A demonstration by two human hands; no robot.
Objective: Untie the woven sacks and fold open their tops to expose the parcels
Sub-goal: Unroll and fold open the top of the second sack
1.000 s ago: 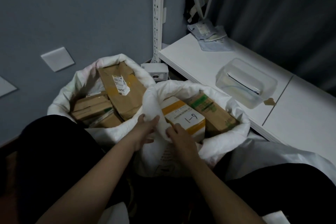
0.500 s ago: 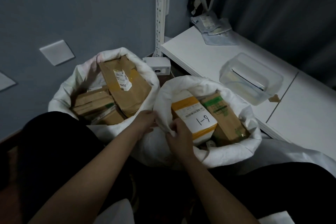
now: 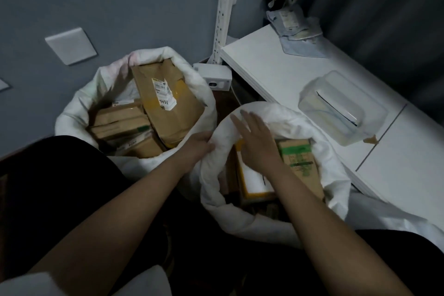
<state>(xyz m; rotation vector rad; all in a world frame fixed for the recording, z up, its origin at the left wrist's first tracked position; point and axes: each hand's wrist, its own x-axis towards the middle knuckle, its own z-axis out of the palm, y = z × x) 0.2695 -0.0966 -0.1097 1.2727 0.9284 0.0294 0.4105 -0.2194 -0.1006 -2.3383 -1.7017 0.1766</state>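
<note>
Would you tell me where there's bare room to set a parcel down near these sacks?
The white shelf is bare between the pouches and clear tub, and again right of the tub. Both sacks are packed, and the gap between them is narrow.

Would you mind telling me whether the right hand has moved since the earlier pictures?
Yes. The right hand, which was pinching the near rim of the right sack, now lies flat over its parcels, reaching toward the far rim.
</note>
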